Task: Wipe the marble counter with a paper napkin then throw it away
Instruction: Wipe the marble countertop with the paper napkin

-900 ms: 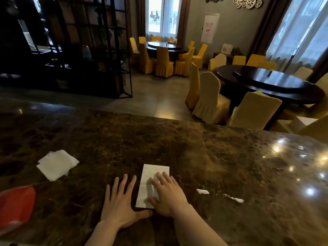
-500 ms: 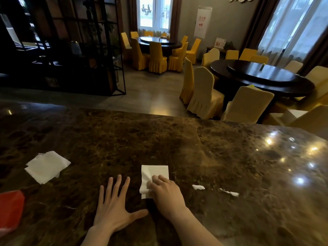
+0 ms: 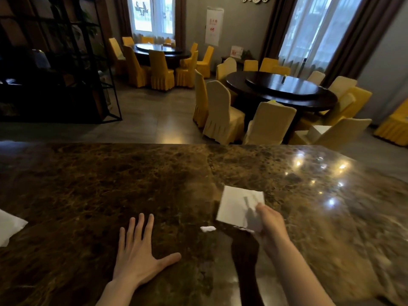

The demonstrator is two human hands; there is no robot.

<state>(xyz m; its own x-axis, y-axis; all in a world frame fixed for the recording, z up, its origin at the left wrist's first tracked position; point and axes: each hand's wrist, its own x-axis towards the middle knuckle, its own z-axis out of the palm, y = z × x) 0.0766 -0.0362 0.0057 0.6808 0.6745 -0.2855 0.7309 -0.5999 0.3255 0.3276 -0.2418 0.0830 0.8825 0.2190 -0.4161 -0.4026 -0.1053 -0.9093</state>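
A folded white paper napkin is held by its near right corner in my right hand, lifted a little above the dark brown marble counter. My left hand lies flat on the counter with fingers spread, holding nothing. A small white paper scrap rests on the marble just left of the napkin; a second scrap shows partly under the napkin's near edge.
A stack of white napkins lies at the counter's left edge. Beyond the counter's far edge are round dark dining tables ringed with yellow covered chairs, and a black metal shelf at the left.
My right hand folded the napkin, picked it up and moved it right, past the scraps. The view turned right, so the red object left the frame. My left hand stayed flat.
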